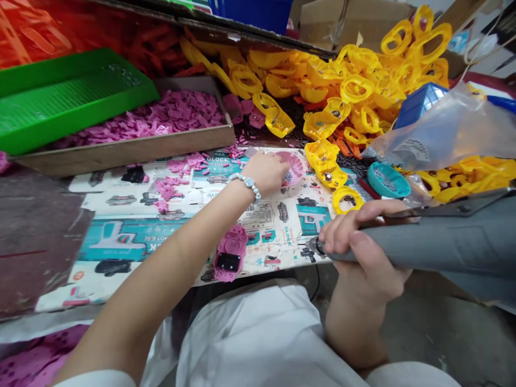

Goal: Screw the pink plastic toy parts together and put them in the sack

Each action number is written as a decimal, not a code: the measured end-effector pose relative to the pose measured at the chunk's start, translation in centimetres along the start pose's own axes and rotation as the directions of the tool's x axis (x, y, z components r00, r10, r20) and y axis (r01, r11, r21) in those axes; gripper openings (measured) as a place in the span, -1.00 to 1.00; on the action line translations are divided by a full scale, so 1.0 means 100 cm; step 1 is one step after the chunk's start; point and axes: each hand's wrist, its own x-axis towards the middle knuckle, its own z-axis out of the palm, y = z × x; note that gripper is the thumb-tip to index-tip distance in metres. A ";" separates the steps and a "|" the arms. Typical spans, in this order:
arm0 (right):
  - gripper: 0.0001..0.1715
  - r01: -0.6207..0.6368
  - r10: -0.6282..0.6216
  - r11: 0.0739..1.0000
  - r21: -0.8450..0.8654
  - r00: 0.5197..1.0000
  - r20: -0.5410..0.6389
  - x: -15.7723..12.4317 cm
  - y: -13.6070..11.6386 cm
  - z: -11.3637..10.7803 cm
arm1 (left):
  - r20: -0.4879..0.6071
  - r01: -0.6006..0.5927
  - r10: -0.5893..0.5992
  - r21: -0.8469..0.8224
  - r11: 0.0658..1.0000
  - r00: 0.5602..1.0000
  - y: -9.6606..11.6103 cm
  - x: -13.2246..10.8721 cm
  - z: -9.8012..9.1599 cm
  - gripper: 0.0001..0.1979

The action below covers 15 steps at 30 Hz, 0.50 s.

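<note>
Grip closed round grey screwdriver (427,248) in right hand (363,258), left hand (266,172) over pink dish (297,164), its grip unclear, "GLOCK" on paper (181,228)

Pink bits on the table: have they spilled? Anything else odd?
Yes. Small pink pieces lie scattered on the printed paper, outside the cardboard box that holds the rest. Yellow parts beyond are heaped loosely too. The grey tool in the right hand looks intact.
</note>
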 end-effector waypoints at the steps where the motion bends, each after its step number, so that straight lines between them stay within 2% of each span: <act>1: -0.81 0.000 0.000 1.000 0.002 1.000 0.005 0.000 0.000 0.001 | -0.006 -0.001 0.001 0.002 1.000 1.000 -0.002 0.001 0.001 -0.75; 5: -0.81 -0.020 0.020 1.000 -0.004 1.000 0.016 0.000 0.002 0.005 | -0.035 -0.038 0.038 0.011 0.999 0.999 -0.007 0.000 0.004 -0.74; 9: -0.80 -0.036 0.036 0.999 -0.013 0.999 -0.005 0.000 0.005 0.006 | -0.118 -0.073 0.073 0.005 0.997 0.990 -0.012 -0.005 0.003 -0.65; 15: -0.80 -0.061 0.061 0.998 -0.008 0.998 0.009 0.007 0.010 0.011 | -0.171 -0.046 0.034 -0.067 0.997 0.985 -0.015 -0.011 -0.003 -0.64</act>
